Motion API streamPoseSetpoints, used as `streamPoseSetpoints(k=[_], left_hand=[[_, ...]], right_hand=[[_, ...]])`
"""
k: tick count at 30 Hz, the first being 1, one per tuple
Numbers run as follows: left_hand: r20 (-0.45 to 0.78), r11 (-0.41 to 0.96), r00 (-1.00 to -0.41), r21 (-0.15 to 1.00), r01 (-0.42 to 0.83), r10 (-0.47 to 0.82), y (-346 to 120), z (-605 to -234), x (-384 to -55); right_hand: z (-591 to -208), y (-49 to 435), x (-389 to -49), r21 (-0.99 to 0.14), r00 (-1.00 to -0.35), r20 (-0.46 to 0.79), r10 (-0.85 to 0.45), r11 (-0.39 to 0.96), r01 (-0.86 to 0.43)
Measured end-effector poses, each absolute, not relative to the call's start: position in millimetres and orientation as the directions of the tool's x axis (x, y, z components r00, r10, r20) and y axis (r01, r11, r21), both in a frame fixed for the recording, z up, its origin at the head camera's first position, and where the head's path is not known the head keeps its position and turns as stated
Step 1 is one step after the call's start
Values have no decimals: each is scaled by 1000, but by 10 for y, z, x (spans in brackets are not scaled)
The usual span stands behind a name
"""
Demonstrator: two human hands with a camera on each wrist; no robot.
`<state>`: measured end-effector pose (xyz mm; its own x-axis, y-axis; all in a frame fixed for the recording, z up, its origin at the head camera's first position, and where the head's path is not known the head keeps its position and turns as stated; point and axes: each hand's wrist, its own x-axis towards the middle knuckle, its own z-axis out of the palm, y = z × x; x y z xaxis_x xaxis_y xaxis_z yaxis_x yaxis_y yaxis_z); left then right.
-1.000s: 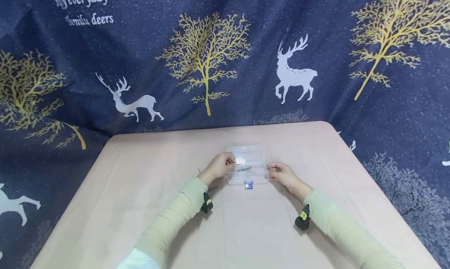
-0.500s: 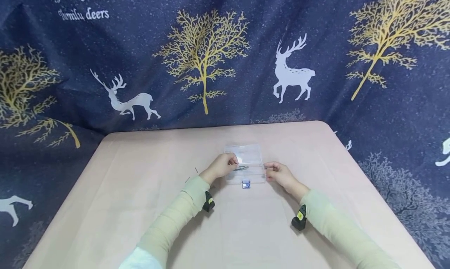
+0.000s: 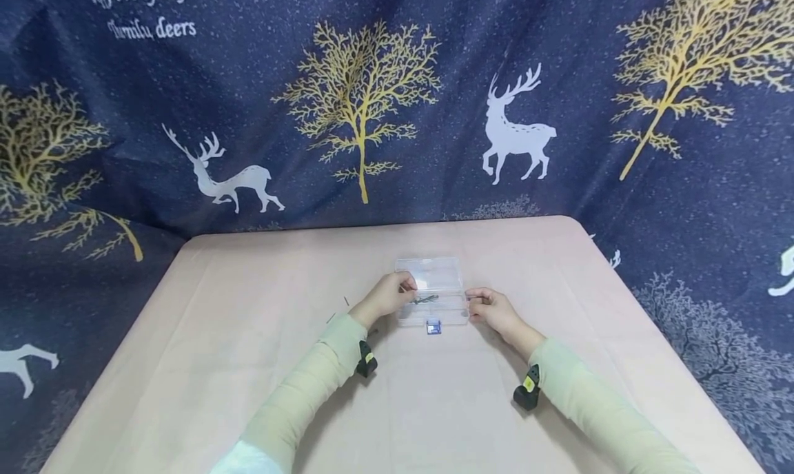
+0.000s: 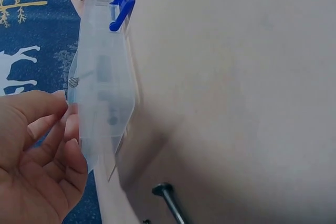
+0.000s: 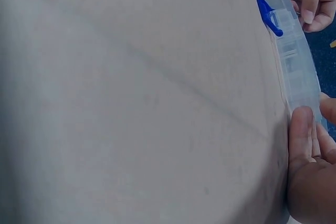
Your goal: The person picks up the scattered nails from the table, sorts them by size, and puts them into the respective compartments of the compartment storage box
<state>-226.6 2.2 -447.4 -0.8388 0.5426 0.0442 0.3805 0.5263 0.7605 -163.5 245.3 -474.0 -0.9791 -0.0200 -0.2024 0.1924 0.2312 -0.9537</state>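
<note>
Toward the far middle of the surface (image 3: 434, 405), a clear box (image 3: 451, 319) sits with its lid (image 3: 440, 274) spread to the far side and slim greenish pieces (image 3: 426, 299) inside. The right hand (image 3: 496, 311) pinches its right end; the left hand (image 3: 387, 295) keeps a narrow grip at the left, its contents too hidden to tell. Should the right hand slacken, the light box could skid and spill; a brushing sleeve might roll the dark, round-headed screw (image 4: 169, 200) lying left. Thin, translucent plastic, a hooked blue latch (image 3: 433, 326) near, matte pinkish surface beneath.
</note>
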Motion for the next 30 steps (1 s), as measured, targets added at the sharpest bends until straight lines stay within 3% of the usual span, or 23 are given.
streamPoseSetpoints(k=[18,30], left_hand=[[83,541,-907,779,318,413,-386,-4481,-2086],[74,570,-920,765,300,384,-660,-4430,-1885]], right_hand=[[-4744,2457,-1629,-954,-983,-180,-38,251,165],[-4787,2466,-1641,-952,-983,-184,-29,256,171]])
